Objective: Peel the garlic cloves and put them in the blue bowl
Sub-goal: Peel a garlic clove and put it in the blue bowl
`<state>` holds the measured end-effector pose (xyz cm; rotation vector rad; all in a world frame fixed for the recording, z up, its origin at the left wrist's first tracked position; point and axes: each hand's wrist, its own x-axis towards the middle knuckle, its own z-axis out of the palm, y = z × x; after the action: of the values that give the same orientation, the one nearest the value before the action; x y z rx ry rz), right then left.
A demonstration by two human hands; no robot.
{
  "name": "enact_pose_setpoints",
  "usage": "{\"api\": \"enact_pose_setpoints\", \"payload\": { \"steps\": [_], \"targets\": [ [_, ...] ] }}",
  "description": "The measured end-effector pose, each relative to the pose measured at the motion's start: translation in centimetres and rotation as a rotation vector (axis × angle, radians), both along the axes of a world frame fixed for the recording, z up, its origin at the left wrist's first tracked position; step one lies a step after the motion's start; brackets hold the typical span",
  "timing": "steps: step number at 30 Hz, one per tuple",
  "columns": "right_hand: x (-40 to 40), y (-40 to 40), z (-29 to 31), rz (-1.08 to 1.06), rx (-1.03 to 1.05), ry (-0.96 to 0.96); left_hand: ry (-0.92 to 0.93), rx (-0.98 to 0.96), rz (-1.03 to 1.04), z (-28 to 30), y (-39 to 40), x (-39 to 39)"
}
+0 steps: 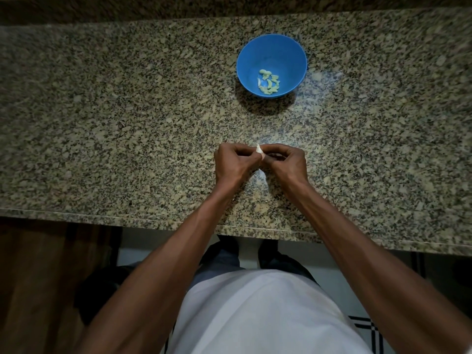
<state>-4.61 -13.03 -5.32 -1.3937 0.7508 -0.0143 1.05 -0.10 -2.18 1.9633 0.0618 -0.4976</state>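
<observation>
A small white garlic clove [259,149] is pinched between the fingertips of my left hand [235,163] and my right hand [286,162], just above the granite counter. Both hands meet at the clove, and most of it is hidden by the fingers. Beyond the hands stands the blue bowl [293,51], about a hand's length farther back and slightly right. Several pale peeled cloves [268,81] lie at its bottom.
The speckled granite counter [102,123] stretches wide to both sides, with its front edge [153,222] close to my body. A raised granite ledge [178,8] runs along the back. Below the edge are dark wood on the left and tiled floor.
</observation>
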Motion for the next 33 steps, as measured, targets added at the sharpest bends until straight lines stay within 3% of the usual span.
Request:
{"api": "enact_pose_setpoints", "payload": {
  "steps": [8, 12, 18, 26, 33],
  "targets": [
    [0.2, -0.1, 0.3, -0.001, 0.016, -0.022, 0.107, -0.091, 0.025, 0.1, 0.9, 0.7],
    [0.6, -0.2, 0.5, 0.013, -0.007, -0.032, 0.243, -0.216, 0.117, 0.0, 1.2, 0.5],
    [0.8, -0.8, 0.7, 0.033, 0.078, -0.028, 0.372, -0.300, 0.095, -0.3, 0.8, 0.5],
    [1.1, -1.2, 2.0, 0.055, 0.134, -0.042, 0.316, -0.256, 0.042, 0.0, 0.3, 0.7],
    [0.8, -1.1, 2.0, 0.036, 0.065, -0.086, 0.357, -0.279, -0.024, -0.2, 0.5, 1.3]
  ]
}}
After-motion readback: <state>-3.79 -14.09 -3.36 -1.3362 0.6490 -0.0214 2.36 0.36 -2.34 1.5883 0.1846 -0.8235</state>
